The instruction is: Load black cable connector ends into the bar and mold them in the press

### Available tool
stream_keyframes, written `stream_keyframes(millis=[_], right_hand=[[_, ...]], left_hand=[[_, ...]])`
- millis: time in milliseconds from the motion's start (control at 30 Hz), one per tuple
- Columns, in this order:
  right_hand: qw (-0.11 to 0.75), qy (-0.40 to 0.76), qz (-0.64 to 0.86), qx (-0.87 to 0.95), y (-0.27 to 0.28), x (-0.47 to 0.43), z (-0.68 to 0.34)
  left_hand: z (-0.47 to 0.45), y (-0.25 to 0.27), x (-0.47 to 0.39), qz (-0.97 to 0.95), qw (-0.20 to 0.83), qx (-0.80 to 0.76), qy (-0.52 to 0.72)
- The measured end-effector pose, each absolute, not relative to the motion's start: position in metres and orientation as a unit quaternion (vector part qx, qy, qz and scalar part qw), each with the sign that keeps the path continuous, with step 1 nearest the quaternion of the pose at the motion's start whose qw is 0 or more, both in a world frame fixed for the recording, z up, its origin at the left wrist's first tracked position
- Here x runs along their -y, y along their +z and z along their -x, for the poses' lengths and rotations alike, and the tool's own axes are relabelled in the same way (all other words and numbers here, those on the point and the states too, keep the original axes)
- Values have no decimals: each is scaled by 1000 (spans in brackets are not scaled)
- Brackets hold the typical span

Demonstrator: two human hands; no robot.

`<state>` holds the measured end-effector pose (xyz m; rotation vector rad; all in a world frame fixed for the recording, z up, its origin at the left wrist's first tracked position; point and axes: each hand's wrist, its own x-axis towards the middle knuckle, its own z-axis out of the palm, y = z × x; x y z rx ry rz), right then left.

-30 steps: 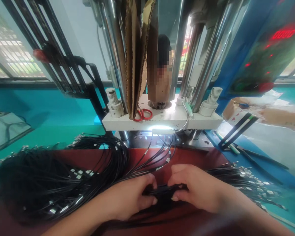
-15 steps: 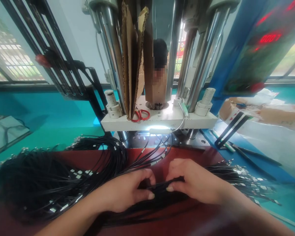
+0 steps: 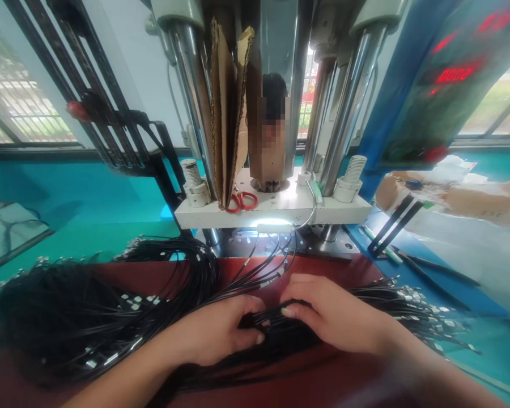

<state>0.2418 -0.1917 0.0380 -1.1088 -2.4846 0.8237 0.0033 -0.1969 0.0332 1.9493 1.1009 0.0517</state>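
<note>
A bundle of thin black cables [image 3: 287, 333] runs across the red-brown work surface beneath both my hands. My left hand [image 3: 221, 333] is curled round some strands, its thumb and index finger closing on them from the left. My right hand [image 3: 327, 310] pinches the same strands between thumb and bent fingers, a short gap from the left. Several cables [image 3: 266, 272] with small metal end pieces reach from the lit gap of the press towards my left hand. The cable parts under my palms are hidden.
A large cable pile [image 3: 68, 317] lies at left, and cable ends with metal tips [image 3: 425, 309] spread at right. Ahead stands a press with a white plate [image 3: 276, 216], bearing red-handled scissors [image 3: 242, 201] and folded cardboard [image 3: 227, 124]. Black tweezers [image 3: 433, 275] lie on the blue base.
My right hand has shifted slightly left, towards my left hand. The strands it pinches now reach in between the left thumb and index finger, which have drawn closer together.
</note>
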Motion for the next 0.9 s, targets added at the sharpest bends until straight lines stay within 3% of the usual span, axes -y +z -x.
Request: stream_keyframes(millis=[467, 900], right_hand=[[44, 264, 411, 871, 36, 192, -244], [27, 201, 374, 905, 34, 198, -244]], left_hand=[[-5, 32, 201, -787, 386, -482, 0], [-4, 31, 201, -788, 388, -478, -1]])
